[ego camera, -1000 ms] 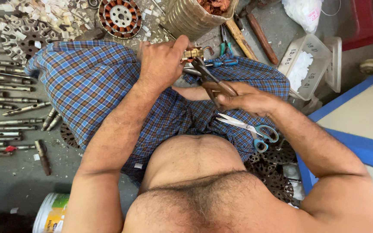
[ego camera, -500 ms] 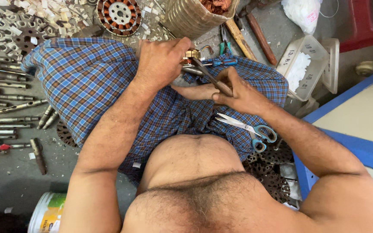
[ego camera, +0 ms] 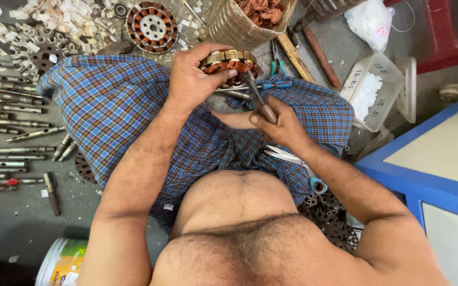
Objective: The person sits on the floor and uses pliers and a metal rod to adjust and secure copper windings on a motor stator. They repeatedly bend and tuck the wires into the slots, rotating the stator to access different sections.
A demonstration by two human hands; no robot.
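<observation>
— One stator (ego camera: 230,64) is sitting in my left hand (ego camera: 194,79), gripped at twelve o'clock above my lap.

— And your right hand (ego camera: 277,123)?

— It's closing round the tool (ego camera: 258,98), whose tip is now digging into the copper winding; a second ago it was lying flatter. Scissors (ego camera: 292,159) are resting at four o'clock.

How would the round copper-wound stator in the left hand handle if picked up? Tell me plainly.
The stator looks like stacked metal with copper windings, so probably stiff and heavy for its size. Being round, it might roll on edge. The left hand wraps its rim, suggesting a firm grip suits it.
</observation>
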